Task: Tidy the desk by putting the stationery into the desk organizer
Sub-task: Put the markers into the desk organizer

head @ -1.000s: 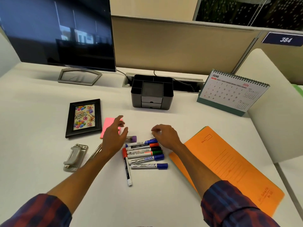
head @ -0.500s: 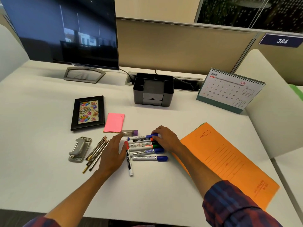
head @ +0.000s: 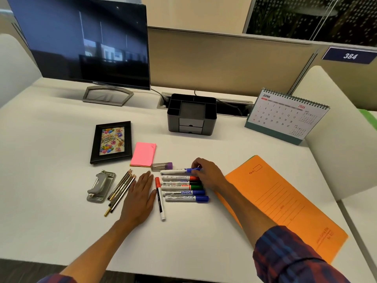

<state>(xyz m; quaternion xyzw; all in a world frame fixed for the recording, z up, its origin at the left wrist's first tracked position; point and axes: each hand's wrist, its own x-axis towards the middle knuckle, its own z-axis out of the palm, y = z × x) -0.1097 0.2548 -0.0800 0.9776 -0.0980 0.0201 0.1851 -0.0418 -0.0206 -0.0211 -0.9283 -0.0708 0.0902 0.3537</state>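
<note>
Since half a second ago, the left hand [head: 140, 198] has slid back from the markers and now lies palm down on the desk [head: 51, 180], fingers straight and together, holding nothing; it sits between the pencils [head: 120, 189] and the red-capped marker [head: 159, 198], which lies at a right angle to the marker row [head: 183, 185]. The right hand [head: 210, 174] remains at the capped ends of that row, and its curled fingers have closed around the blue cap of the top blue marker [head: 179, 171], the one farthest from the person. Whether that marker has lifted off the desk is hard to tell. The hand covers the cap tips of the orange, black and green markers below it, so their ends cannot be seen.

Taking the row as the landmark: the desk organizer [head: 191, 117] stands well behind it, black, with open compartments on top and two small drawers in front; its inside is too dark to make out. A small clear case with a purple end [head: 162, 166] lies just behind the row, touching the pink sticky notes [head: 143, 154]. Left of the pencils rests a grey hole punch [head: 101, 186], and behind that a framed birthday picture [head: 111, 141]. Right of the row an orange folder [head: 285, 205] lies under the right forearm, which hides its near left edge. Far behind on the right stands a June calendar [head: 285, 115]; behind on the left, a dark monitor [head: 85, 41], cut off at the top of the view.
</note>
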